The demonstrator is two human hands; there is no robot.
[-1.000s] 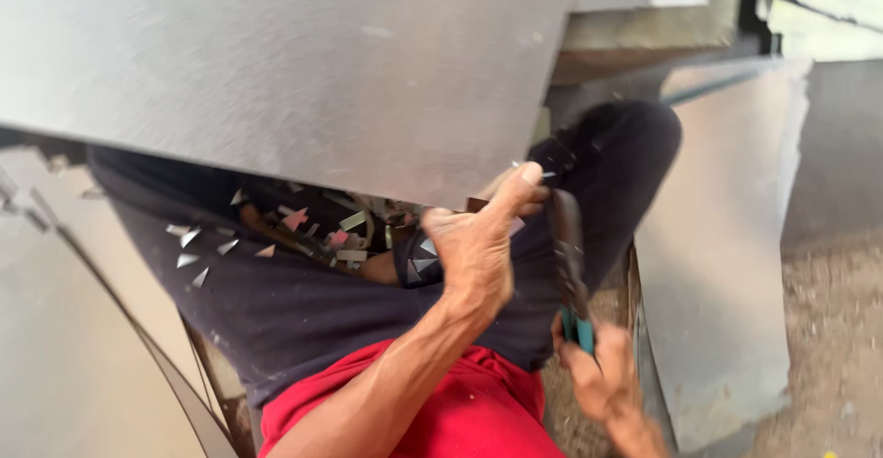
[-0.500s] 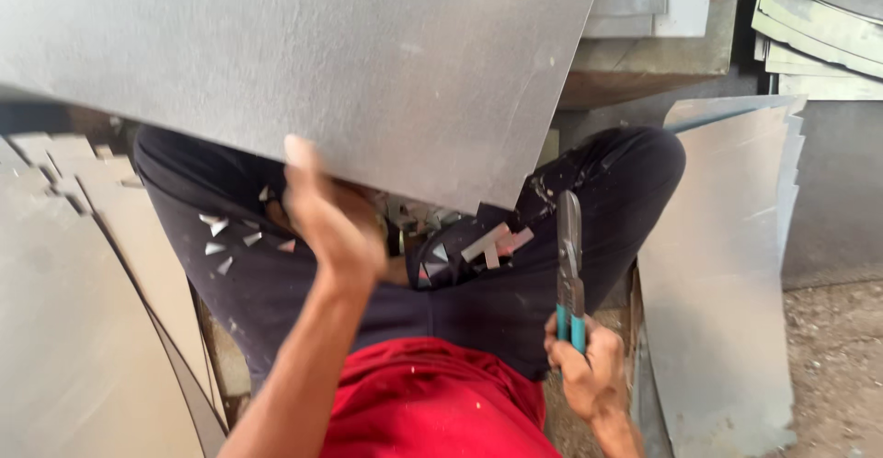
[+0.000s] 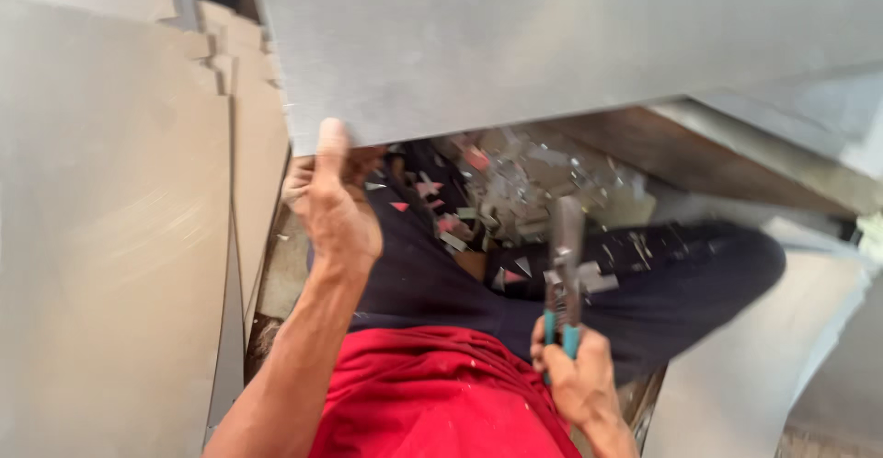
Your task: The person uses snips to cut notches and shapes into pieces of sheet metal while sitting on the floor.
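Your left hand [image 3: 333,202] grips the near lower edge of the big metal sheet [image 3: 552,44] held above your lap, while your right hand [image 3: 575,380], lower and to the right, clasps teal-handled snips [image 3: 563,274] pointing up toward that edge.

Dull grey sheet [image 3: 552,44] fills the top of the frame, with paler grey sheets [image 3: 110,237] stacked at left. Snips [image 3: 563,283] show teal handles lower centre. Red shirt [image 3: 432,394] below, dark navy trousers [image 3: 662,283] flecked with silvery and pinkish scraps [image 3: 460,223].
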